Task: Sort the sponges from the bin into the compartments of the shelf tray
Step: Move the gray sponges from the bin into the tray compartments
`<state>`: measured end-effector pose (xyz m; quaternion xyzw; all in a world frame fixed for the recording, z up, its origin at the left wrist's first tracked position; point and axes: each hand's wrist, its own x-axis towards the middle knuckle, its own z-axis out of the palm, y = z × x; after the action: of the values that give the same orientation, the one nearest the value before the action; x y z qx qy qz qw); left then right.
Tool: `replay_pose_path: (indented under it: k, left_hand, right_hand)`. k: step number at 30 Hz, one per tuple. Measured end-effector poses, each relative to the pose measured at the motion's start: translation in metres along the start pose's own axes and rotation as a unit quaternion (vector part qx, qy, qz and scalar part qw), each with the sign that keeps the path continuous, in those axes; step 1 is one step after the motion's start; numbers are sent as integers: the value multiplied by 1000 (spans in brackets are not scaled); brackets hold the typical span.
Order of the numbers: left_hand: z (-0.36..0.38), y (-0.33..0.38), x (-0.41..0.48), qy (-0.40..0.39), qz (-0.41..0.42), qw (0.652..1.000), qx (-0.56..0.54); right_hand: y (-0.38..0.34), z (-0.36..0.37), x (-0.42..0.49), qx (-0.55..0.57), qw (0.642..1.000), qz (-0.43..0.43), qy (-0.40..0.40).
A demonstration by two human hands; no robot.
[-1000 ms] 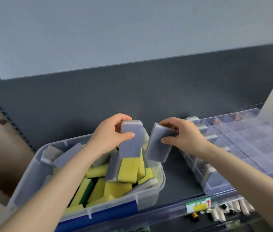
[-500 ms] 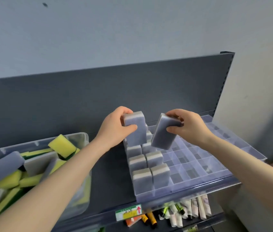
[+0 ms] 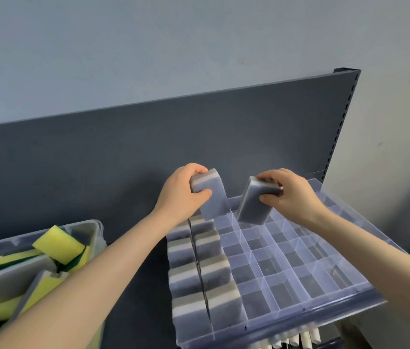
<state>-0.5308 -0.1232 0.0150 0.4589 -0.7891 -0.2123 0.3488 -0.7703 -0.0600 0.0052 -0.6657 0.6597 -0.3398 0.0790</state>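
Observation:
My left hand [image 3: 181,195] grips a grey sponge [image 3: 211,197] upright over the back of the tray's second column. My right hand [image 3: 289,195] holds another grey sponge [image 3: 254,205], tilted, its lower end dipping into a back compartment of the third column. The clear shelf tray [image 3: 324,295] has a grid of compartments. Its two left columns hold several grey sponges [image 3: 214,270] standing on edge. The clear bin [image 3: 90,227] at lower left holds several yellow-green [image 3: 58,244] and grey sponges.
The dark shelf back panel [image 3: 148,152] rises right behind the tray and bin. A pale wall stands to the right of the shelf upright [image 3: 342,117]. White tubes [image 3: 297,341] show on a lower shelf under the tray's front edge.
Both hands have carried their grey sponges from over the bin rightward to the tray. The view has swung right with them. The right sponge has sunk toward a back compartment.

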Motion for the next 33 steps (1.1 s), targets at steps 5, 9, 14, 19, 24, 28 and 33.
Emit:
replay_pose_path:
  k: [5,9,14,19,24,28,33]
  left_hand:
    - [14,-16,33,-1,17,1000,15]
    - [31,-26,50,-12,9,1000,26]
    - [45,-33,64,-33,0,998,51]
    - [61,-38,69,-34,-21,995,88]
    - [75,-42,70,-43,-49,991,118]
    - [84,-44,73,-58,-56,987,142]
    - [91,-48,74,-70,-62,983,159]
  right_hand:
    - [16,7,36,-20,1000,-3,-2]
    - [32,19,53,-25,1000,-8,-3]
    - [48,33,75,-23,1000,-7,-13]
    - [61,49,92,-26,998,-44,-43]
    - [79,62,102,-26,994,-64,-79]
    - [89,70,105,-10,993,-66,-100]
    - [93,76,108,-2,992,-74,-107]
